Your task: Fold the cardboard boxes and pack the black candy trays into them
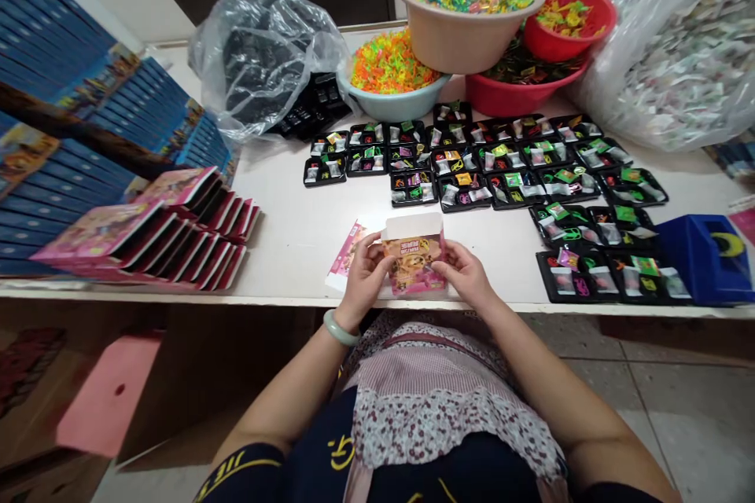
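Note:
Near the table's front edge, a small pink printed carton (414,255) is gripped from both sides, its white top flap standing up. My left hand (368,271) holds its left side, thumb on the front face. On the right side, my right hand (465,271) grips it the same way, with the thumb on the front. Partly under my left hand lies a second pink carton (345,255), which looks flat. Beyond the hands, several black trays (465,192) hold small wrapped sweets and bright plastic bits.
Pink boxes (159,240) are stacked at the left before blue boxes (64,39). At the back stand a clear bag of black trays (265,55), a blue basin (392,104), a beige basin (465,39) and red basins (566,31). A blue tape dispenser (708,259) sits right.

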A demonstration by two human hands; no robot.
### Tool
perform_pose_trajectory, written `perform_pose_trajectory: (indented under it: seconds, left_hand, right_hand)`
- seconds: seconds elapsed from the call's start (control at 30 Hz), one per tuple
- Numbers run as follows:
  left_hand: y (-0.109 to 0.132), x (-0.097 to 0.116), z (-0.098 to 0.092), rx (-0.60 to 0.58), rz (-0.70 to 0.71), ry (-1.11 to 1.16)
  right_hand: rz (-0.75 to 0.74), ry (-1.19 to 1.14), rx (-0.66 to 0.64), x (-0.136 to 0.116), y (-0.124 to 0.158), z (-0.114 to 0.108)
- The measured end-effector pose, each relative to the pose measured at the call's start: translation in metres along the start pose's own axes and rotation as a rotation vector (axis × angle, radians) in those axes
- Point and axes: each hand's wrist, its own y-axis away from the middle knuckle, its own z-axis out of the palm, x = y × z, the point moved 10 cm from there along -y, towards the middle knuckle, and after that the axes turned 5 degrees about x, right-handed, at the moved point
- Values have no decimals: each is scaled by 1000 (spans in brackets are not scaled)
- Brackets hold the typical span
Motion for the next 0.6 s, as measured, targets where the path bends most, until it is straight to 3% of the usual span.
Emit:
perform_pose_trajectory:
  seconds: [0.07,0.23,0.3,0.43,0.6]
  left_hand:
    - [0,-1,5,32,29,24]
    - [-3,18,16,-91,123,-36]
    - [-2,21,18,-129,130,-102]
    - [-2,26,20,-145,166,-158]
    - [-3,39,21,-101,296,-236]
  right_hand:
    - [-118,38,31,-18,-1,-11]
    - [-346,281,16,-54,4,-24]
    - [-360,352,10,-54,7,-24]
    - [-331,276,66,-52,13,-31]
    - [-286,295,-54,-59,9,-23]
